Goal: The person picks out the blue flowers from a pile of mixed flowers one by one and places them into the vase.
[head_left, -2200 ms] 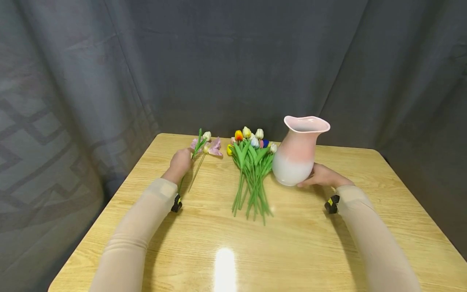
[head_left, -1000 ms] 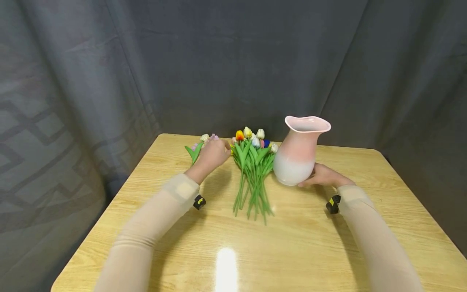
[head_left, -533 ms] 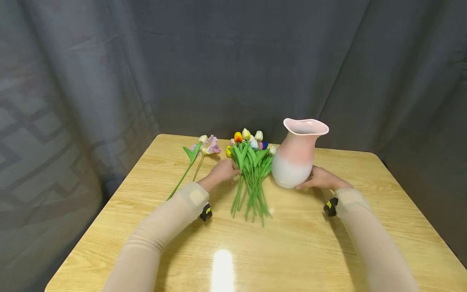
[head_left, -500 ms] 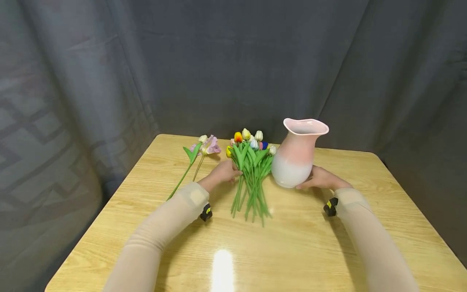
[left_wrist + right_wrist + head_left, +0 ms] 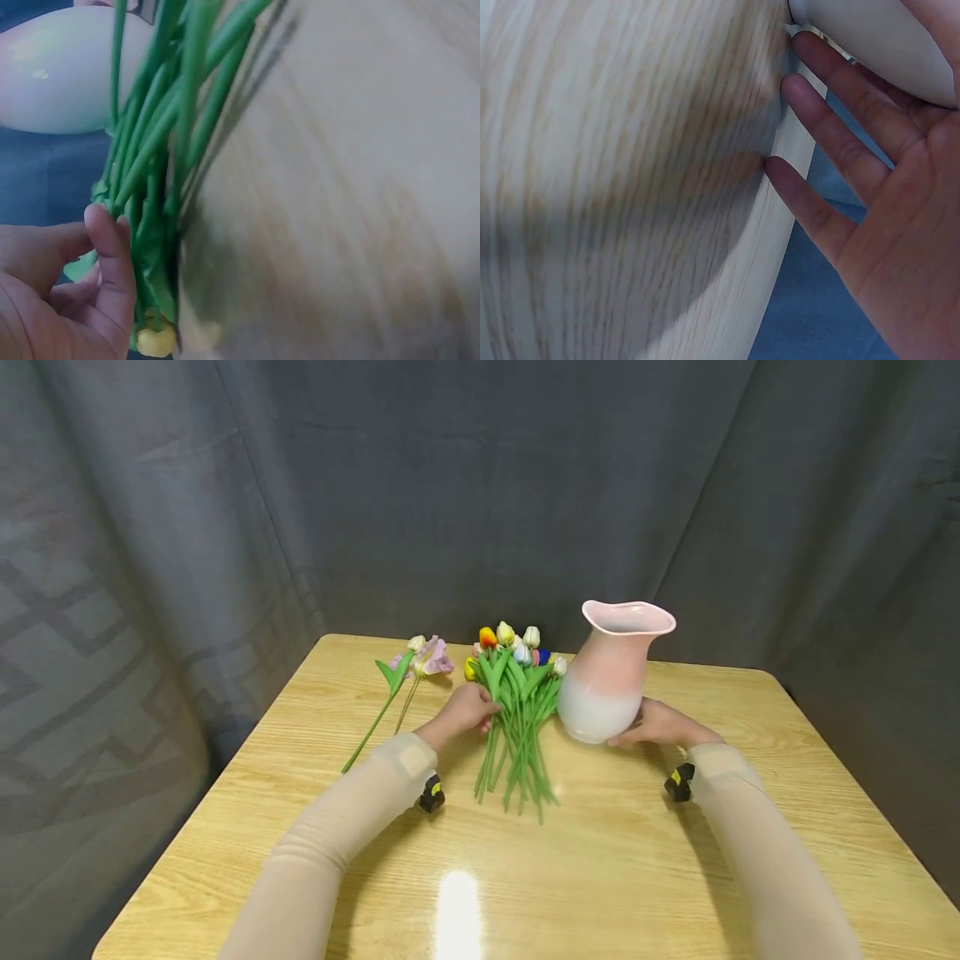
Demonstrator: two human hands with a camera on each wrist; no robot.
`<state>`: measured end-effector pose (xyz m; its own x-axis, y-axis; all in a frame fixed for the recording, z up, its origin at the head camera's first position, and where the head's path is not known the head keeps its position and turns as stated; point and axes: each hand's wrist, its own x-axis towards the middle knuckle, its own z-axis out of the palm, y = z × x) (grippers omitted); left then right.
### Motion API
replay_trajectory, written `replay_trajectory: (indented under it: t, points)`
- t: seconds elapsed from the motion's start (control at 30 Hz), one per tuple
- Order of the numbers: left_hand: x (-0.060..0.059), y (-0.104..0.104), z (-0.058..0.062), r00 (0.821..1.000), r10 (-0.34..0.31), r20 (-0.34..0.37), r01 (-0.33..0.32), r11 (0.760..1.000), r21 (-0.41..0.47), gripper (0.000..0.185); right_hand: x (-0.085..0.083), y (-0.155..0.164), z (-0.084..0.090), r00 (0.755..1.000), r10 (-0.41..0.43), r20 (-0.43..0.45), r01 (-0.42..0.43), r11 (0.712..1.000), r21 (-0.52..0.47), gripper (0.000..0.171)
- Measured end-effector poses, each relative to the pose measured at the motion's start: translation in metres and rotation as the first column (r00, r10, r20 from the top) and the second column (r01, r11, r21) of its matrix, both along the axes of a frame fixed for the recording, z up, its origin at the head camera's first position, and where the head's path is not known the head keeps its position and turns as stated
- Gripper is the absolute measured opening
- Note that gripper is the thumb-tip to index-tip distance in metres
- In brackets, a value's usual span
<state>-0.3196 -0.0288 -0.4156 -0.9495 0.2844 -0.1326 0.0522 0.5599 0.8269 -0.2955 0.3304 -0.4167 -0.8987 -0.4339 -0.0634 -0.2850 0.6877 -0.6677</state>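
The left hand (image 5: pixel 467 710) is closing on the tulip bunch (image 5: pixel 517 710); the right hand (image 5: pixel 658 723), fingers straight, is steadying the vase (image 5: pixel 609 681). Judged next: lifting stems clear.

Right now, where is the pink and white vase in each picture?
Head view: the vase stands right of centre on the table, the right hand against its side.
Left wrist view: its white belly fills the top left corner, behind the green stems.
Right wrist view: its belly shows at the top right, against the fingers.
Shared landmark: the wooden table.
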Motion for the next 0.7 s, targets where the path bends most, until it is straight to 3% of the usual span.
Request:
replay_trajectory:
  t: [0.13, 0.27, 0.37, 0.5, 0.6, 0.7]
  points:
    - [0.001, -0.004, 0.015, 0.999, 0.027, -0.034, -0.024, 0.998, 0.065, 0.014, 0.000, -0.001, 0.000, 1.000, 0.006, -0.003, -0.006, 1.000, -0.002, 0.078]
    - [0.002, -0.015, 0.043, 0.990, 0.063, -0.123, -0.053, 0.995, 0.083, 0.018, 0.000, -0.001, 0.001, 1.000, 0.012, -0.012, -0.012, 1.000, 0.004, 0.078]
    - [0.000, -0.028, 0.068, 0.968, 0.108, -0.226, -0.100, 0.994, 0.046, 0.025, -0.001, -0.001, 0.001, 1.000, 0.014, -0.013, -0.014, 1.000, 0.003, 0.078]
    - [-0.005, -0.048, 0.096, 0.925, 0.154, -0.348, -0.181, 0.982, -0.046, 0.034, 0.000, -0.002, 0.003, 1.000, 0.013, -0.006, -0.013, 1.000, -0.003, 0.080]
    - [-0.008, -0.066, 0.106, 0.893, 0.176, -0.415, -0.244, 0.963, -0.117, 0.038, 0.000, -0.002, 0.004, 1.000, 0.007, 0.001, -0.007, 1.000, 0.001, 0.080]
    - [-0.011, -0.084, 0.105, 0.864, 0.182, -0.469, -0.315, 0.923, -0.221, 0.039, 0.001, -0.002, 0.004, 1.000, 0.003, 0.005, -0.003, 1.000, 0.003, 0.080]
